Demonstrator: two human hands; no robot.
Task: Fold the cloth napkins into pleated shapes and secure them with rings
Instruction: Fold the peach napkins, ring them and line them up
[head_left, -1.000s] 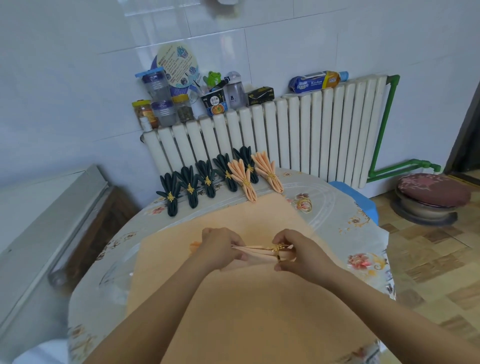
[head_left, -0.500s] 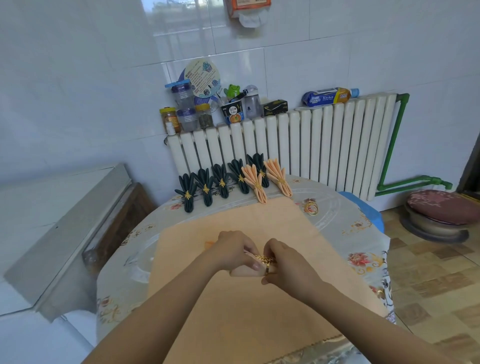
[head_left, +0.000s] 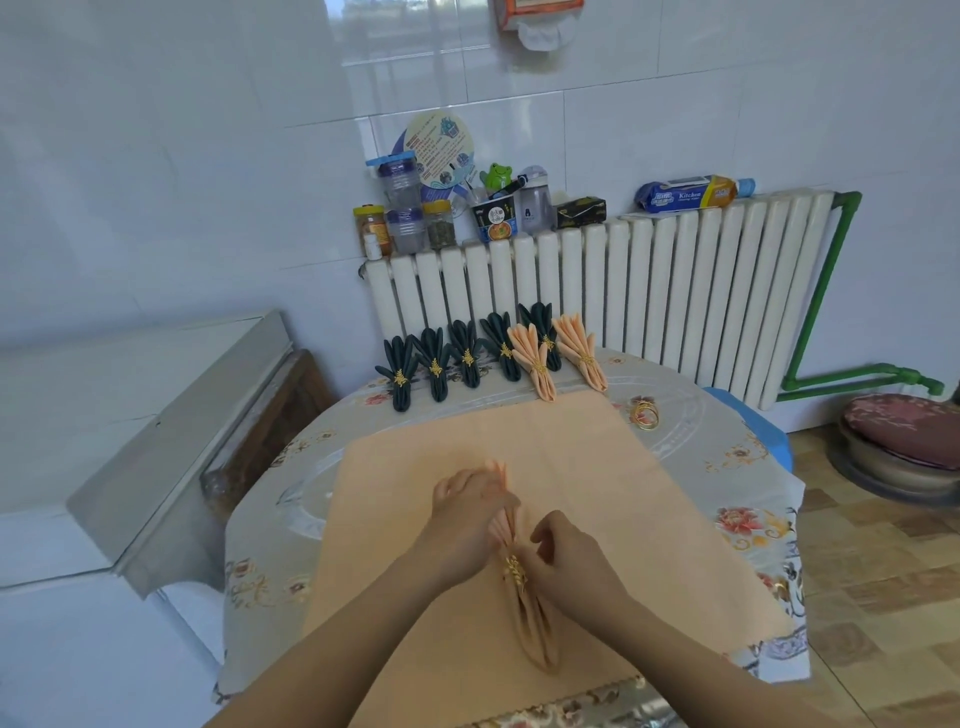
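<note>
Peach pleated cloth napkin (head_left: 524, 613) is lying on the flat peach cloth (head_left: 597, 467); I am pinching its upper pleats with my left hand (head_left: 470, 512), while my right hand (head_left: 563, 553) is gripping the gold leaf-decorated ring (head_left: 515, 571), centring it gently

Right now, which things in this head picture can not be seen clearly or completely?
- Pleated peach napkin: its middle is hidden under the left hand and right hand.
- Gold ring on it: partly covered by the right hand, so its full loop is hidden.
- Spare rings: too small to count.
- Wall dispenser: cut off by the top edge.
</note>
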